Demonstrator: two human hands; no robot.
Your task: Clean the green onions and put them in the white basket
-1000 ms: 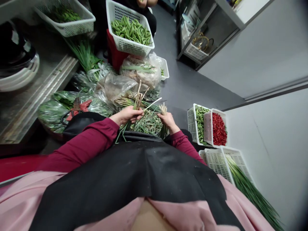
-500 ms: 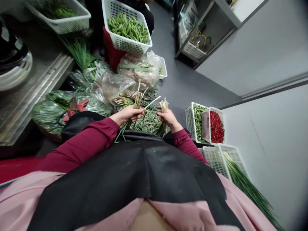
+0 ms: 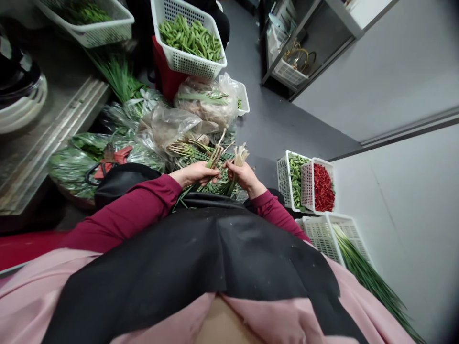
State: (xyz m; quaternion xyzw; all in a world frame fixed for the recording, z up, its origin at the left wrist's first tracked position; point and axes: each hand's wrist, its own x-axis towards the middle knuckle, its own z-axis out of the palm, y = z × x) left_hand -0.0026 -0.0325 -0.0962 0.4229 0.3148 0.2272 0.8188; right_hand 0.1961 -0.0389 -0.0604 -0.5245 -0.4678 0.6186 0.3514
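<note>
My left hand [image 3: 201,174] is closed round a few unpeeled scallions [image 3: 215,156], whose brownish root ends point up and away from me. Close beside it, my right hand [image 3: 244,176] grips a bunch of cleaned scallions [image 3: 240,155] with pale white ends upward. The fingertips of both hands almost meet between the two bunches; whether they touch, I cannot tell. Below and behind the hands lies a heap of green scallion trimmings [image 3: 223,185]. More uncleaned scallions [image 3: 182,149] with brown ends rest just beyond my left hand.
Clear plastic bags [image 3: 168,125] of produce crowd the left, near red-handled scissors [image 3: 113,161]. A basket of green peppers [image 3: 190,40] stands ahead. At right are baskets of green chillies [image 3: 297,179], red chillies [image 3: 323,188] and long scallions [image 3: 362,255]. A metal-edged platform [image 3: 60,143] runs along the left.
My hands have come closer together; the left moved right and the right moved left. The single white stalk that stuck out between them no longer shows there. The left bunch tilts more rightward.
</note>
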